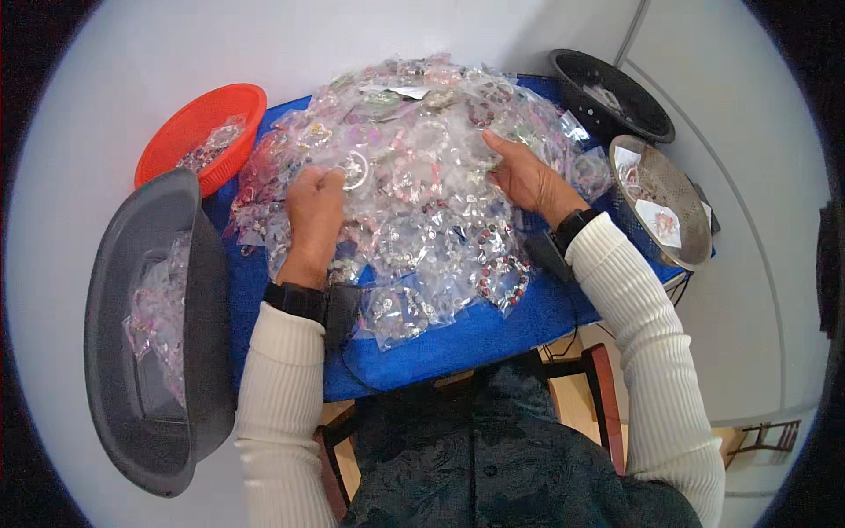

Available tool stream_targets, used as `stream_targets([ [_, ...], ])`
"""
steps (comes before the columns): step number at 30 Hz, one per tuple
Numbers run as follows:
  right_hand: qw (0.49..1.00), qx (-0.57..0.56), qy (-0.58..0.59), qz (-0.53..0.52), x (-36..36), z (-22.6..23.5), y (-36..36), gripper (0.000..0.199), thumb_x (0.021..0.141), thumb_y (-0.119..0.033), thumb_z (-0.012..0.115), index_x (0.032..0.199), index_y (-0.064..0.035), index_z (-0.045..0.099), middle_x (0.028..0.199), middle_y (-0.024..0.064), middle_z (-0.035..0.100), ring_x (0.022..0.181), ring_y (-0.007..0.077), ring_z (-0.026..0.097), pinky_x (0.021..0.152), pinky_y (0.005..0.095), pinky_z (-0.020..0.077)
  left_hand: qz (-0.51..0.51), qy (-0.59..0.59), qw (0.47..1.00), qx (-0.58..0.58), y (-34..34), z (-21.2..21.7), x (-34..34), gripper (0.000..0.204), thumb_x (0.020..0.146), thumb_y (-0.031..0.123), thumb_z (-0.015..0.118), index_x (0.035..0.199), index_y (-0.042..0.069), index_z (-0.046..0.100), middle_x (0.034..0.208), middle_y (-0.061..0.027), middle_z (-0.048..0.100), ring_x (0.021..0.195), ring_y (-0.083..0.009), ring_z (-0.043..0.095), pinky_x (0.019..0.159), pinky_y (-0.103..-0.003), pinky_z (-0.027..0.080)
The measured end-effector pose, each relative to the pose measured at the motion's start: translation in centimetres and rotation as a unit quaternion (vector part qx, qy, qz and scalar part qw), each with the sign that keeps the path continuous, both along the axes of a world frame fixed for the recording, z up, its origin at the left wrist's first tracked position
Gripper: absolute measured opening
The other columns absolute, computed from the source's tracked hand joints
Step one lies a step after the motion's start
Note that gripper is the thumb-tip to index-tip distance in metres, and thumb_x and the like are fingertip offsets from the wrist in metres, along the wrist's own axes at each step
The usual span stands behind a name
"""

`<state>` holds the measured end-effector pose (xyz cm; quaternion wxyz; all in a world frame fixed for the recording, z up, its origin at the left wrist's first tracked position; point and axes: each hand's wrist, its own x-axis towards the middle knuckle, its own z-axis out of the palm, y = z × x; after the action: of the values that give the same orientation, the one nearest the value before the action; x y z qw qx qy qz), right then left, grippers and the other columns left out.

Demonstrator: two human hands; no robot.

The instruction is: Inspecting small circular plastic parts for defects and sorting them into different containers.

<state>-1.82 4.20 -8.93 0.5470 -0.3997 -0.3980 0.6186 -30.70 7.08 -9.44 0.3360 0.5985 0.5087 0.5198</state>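
A big heap of clear plastic bags point(414, 255) with beaded bracelets inside is piled over the middle of the table. My left hand point(315, 211) is at the heap's left side, its fingers closed on the edge of a clear bag with a white ring-shaped bracelet point(356, 170). Resting against the heap's right side, my right hand point(528, 176) has its thumb stretched up, apart from the fingers, with nothing visible held. Its lower fingers are partly hidden among the bags. A bag with a dark red beaded bracelet point(503, 280) lies at the heap's near edge.
The table has a blue cover point(440, 352). At left stand a red basket point(246, 110) and a large grey tub point(110, 352), each holding some bags. At right are a black basket point(651, 119) and a metal colander point(691, 233) with bagged pieces. Cables hang near both wrists.
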Motion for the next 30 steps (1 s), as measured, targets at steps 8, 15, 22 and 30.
stream_targets([
  [8,0.987,0.039,-0.055,0.143,-1.4,1.7,1.1,0.047,0.090,-0.036,0.053,0.122,-0.0015,0.050,0.118,0.0102,0.057,0.104,0.0206,0.057,0.091,0.0362,0.0460,0.028,0.073,0.997,0.023,-1.0,0.8,1.0,0.023,0.082,0.019,0.058,0.084,-0.003,0.060,0.071,-0.0087,0.060,0.067,-0.0133,0.052,0.062,-0.030,0.043],
  [15,0.989,-0.009,0.034,0.146,-5.0,2.9,1.9,0.045,0.088,-0.032,0.056,0.119,-0.0006,0.053,0.116,0.0103,0.058,0.103,0.0204,0.057,0.089,0.0346,0.0472,0.061,0.071,0.994,-0.055,-0.6,0.8,2.0,0.024,0.084,0.020,0.053,0.083,-0.004,0.057,0.073,-0.0114,0.058,0.069,-0.0198,0.053,0.068,-0.033,0.043],
  [22,0.989,-0.015,0.026,0.145,-6.5,4.2,2.1,0.043,0.085,-0.030,0.059,0.118,-0.0017,0.055,0.114,0.0106,0.059,0.099,0.0197,0.058,0.086,0.0349,0.0483,0.018,-0.175,0.975,-0.132,1.1,0.9,4.8,0.023,0.086,0.021,0.045,0.085,0.000,0.054,0.074,-0.0096,0.055,0.062,-0.0226,0.055,0.054,-0.035,0.047],
  [30,0.965,0.125,-0.217,0.073,-4.5,10.9,2.8,0.044,0.081,-0.028,0.065,0.118,-0.0060,0.056,0.113,0.0098,0.060,0.096,0.0200,0.059,0.086,0.0348,0.0480,-0.055,-0.449,0.882,-0.132,3.2,5.7,10.1,0.022,0.087,0.021,0.040,0.094,0.006,0.055,0.078,-0.0097,0.056,0.055,-0.0226,0.056,0.041,-0.034,0.047],
])
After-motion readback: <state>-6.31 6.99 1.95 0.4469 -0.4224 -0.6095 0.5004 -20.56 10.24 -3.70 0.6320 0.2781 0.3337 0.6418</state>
